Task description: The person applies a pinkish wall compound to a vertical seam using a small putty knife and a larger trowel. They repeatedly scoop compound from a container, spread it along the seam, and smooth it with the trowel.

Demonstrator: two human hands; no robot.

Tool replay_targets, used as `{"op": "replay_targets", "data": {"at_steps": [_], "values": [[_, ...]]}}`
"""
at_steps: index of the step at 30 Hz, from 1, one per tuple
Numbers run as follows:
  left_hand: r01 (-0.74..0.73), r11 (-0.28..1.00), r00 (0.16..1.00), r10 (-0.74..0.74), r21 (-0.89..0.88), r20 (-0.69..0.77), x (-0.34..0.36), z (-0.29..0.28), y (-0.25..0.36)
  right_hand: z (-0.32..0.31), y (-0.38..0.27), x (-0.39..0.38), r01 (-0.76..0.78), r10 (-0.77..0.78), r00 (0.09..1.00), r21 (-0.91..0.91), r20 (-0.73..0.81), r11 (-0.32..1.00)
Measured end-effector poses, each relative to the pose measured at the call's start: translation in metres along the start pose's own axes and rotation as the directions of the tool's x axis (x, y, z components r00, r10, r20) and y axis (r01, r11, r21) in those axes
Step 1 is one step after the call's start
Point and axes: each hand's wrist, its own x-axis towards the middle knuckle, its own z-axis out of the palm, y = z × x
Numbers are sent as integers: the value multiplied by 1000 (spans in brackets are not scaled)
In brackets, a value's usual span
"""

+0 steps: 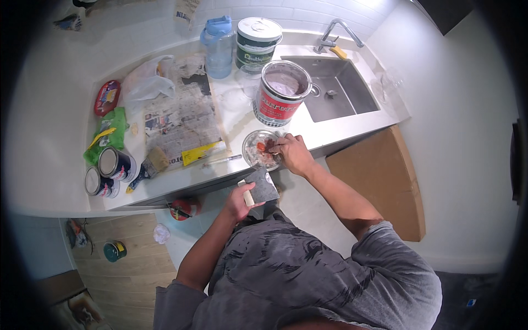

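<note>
My left hand (239, 202) is closed round the pale handle of a wide, flat scraper with a grey blade (262, 185), held just off the counter's front edge. Past the blade, a shallow round clear dish (247, 149) rests near that edge, with whitish residue and some orange-red material (260, 147) inside. Over the dish's right side, my right hand (295, 155) has its fingers bent and pressed together at a small dark reddish piece, whose kind I cannot make out. Directly behind the dish stands an open red and silver can (276, 108) with greyish-white contents.
A lidded white-and-green bucket (258, 33) and a blue water jug (219, 52) stand behind. The sink (352, 82) is at right. Newspaper (184, 124), a yellow tube (202, 153), a brush (157, 159) and two small cans (116, 164) lie left. Cardboard (379, 181) leans below the sink.
</note>
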Motion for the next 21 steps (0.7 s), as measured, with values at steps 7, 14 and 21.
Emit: {"op": "replay_targets", "data": {"at_steps": [7,14,21], "values": [[5,1000,1000,-4,-20,6,12,1,0,-17,4,-15,-21,21,1000,70,7,997],[-53,997,982,41,-61,-185,-28,29,26,-73,12,-42,-128,201,979,679,-30,723],[-225,952,974,226,-209,-21,-67,105,62,-119,-42,-88,148,245,858,674,-451,724]]}}
